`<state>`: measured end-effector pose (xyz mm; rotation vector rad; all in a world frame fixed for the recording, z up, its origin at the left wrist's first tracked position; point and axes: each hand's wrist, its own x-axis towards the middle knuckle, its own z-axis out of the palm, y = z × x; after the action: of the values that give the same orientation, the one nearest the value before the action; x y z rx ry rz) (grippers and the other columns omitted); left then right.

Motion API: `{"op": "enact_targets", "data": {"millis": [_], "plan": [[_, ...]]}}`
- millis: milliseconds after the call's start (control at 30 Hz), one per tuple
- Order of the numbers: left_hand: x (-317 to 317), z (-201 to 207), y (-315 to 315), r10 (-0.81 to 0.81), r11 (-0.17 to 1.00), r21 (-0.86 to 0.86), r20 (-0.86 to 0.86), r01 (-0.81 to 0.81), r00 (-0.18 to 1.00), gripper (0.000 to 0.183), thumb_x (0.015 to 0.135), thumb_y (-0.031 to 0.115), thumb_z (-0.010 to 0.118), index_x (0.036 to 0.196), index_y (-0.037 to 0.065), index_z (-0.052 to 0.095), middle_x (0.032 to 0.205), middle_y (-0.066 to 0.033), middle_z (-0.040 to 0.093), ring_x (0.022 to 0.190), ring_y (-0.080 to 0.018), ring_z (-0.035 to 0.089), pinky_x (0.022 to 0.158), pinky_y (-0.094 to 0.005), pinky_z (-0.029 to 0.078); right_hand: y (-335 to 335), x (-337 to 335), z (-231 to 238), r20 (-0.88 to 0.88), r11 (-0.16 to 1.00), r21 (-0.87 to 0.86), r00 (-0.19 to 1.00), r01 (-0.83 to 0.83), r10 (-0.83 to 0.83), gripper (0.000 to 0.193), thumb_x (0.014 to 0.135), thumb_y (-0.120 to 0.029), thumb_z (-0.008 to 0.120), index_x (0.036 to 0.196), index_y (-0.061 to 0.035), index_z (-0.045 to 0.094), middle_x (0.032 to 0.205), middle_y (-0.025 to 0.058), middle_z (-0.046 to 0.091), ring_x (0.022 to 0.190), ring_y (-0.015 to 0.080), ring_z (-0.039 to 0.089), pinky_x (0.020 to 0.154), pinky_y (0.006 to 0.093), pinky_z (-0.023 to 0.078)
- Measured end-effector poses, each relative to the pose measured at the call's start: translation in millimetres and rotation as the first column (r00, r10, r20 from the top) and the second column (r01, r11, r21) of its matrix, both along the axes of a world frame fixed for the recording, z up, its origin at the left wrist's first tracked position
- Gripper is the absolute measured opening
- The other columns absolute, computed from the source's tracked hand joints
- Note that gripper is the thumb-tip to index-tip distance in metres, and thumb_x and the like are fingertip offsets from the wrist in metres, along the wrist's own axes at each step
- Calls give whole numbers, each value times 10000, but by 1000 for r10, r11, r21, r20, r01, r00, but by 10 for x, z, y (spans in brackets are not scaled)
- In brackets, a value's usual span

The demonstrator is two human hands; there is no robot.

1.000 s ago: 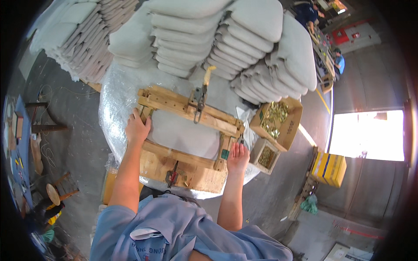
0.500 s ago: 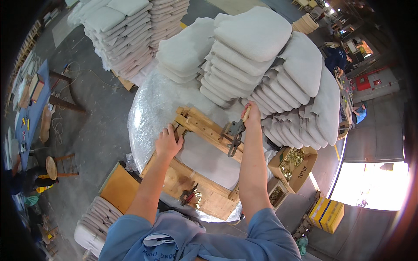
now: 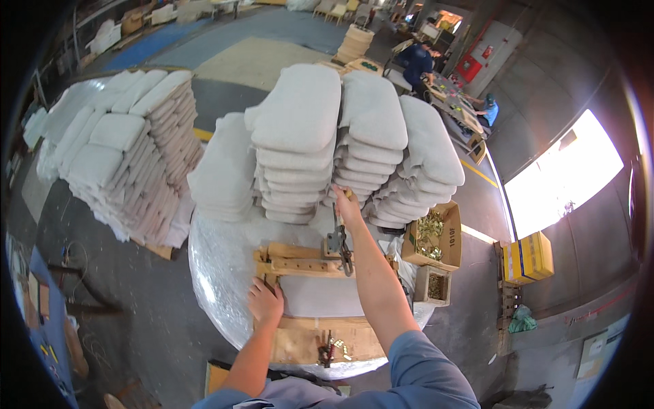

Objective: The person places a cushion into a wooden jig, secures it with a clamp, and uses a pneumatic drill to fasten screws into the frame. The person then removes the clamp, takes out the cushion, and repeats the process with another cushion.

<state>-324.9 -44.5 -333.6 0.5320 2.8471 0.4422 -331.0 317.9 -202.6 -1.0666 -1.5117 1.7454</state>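
A plywood board (image 3: 293, 343) lies nearest on the plastic-covered surface (image 3: 212, 267). Just beyond, the wooden frame (image 3: 300, 268) has a pale pad (image 3: 319, 297) within it; the left hand (image 3: 266, 304) lies at its left end, whether gripping I cannot tell. The right hand (image 3: 349, 210), well apart, is closed around the handle (image 3: 349, 195) of the metal clamp (image 3: 335, 243) at the far rail. Behind rise stacked cushions (image 3: 293, 112); farther off are grey floor (image 3: 221, 102) and co-workers (image 3: 416, 63) at a bench (image 3: 453, 110).
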Motion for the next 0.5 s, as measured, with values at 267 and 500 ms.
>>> {"op": "enact_targets", "data": {"millis": [267,500], "plan": [[-88,-3,-127,-51,998,51,158,43,986,908,1045,505,605,1671,-48,247,1479,-220,525,1356,-374,527,1012,-556,513,-461,801,314,53,980,151,991,-127,120,473,1113,-532,599,1210,-73,657,988,63,695,1001,209,679,902,367,527],[-30,-71,-75,-73,988,142,135,54,988,912,1042,475,617,1667,-63,228,1491,-246,510,1368,-389,514,1059,-551,480,-2049,2337,-1127,138,865,401,914,300,-381,307,1090,-316,697,966,-36,709,814,-6,690,685,83,600,618,269,462]]}}
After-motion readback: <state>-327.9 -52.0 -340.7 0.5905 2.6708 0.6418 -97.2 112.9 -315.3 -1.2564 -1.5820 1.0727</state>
